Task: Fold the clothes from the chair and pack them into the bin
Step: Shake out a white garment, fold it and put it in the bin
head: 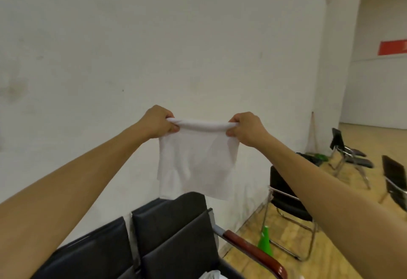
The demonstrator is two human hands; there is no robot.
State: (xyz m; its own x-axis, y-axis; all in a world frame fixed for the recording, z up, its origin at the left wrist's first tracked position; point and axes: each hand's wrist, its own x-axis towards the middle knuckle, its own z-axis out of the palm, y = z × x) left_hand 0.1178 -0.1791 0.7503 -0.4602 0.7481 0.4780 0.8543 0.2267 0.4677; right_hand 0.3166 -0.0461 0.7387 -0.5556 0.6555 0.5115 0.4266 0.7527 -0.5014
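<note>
Mid-fold: left hand [156,122] and right hand [246,127] pinch a white garment [196,162] aloft above the chair [176,223]; packing remains, bin unseen.

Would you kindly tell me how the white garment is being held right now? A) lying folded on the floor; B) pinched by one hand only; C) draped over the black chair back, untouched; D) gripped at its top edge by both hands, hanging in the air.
D: the left hand and right hand each grip an end of the white garment, which hangs above the black chair.
</note>
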